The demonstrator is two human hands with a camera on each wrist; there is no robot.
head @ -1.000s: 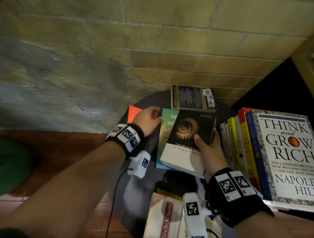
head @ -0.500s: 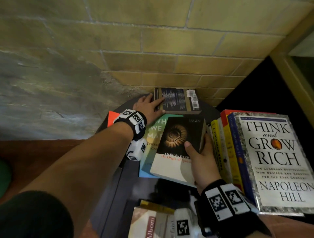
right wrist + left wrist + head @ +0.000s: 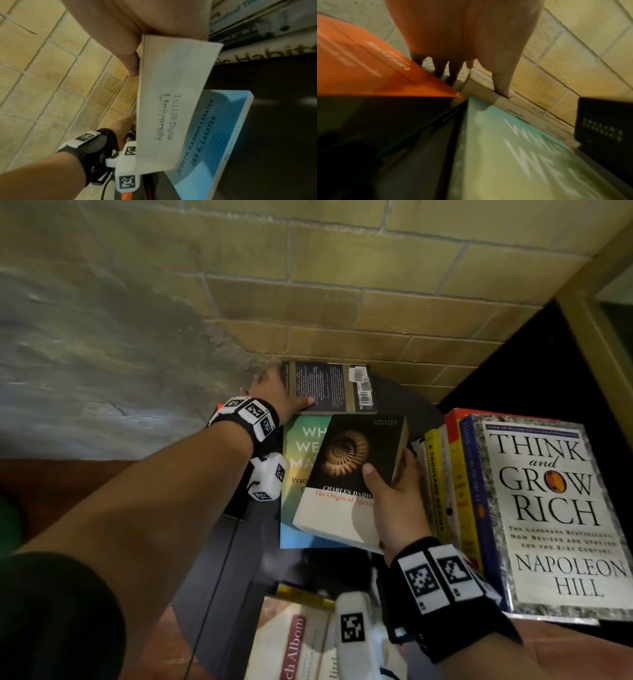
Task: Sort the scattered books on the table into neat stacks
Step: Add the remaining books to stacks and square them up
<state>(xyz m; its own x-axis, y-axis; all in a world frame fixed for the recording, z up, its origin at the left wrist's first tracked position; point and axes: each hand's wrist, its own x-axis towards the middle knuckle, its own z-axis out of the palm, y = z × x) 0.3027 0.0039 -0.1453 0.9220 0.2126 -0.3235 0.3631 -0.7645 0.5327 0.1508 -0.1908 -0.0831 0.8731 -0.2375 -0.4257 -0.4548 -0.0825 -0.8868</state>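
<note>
Sorting is mid-step. Right hand (image 3: pixel 397 508) clamps the Darwin paperback (image 3: pixel 349 474) above the teal book (image 3: pixel 301 470), clear of the counter (image 3: pixel 404 402) for transfer. Left hand (image 3: pixel 274 398) pinches the dark paperback (image 3: pixel 329 386) by the wall, thumb on its cover, probably to lift it.

From head height we look forward and down over the table (image 3: pixel 404 402) toward the brick wall (image 3: pixel 342 302). Our wrist views sit close along each hand, both sharing the teal book (image 3: pixel 513 155).
</note>
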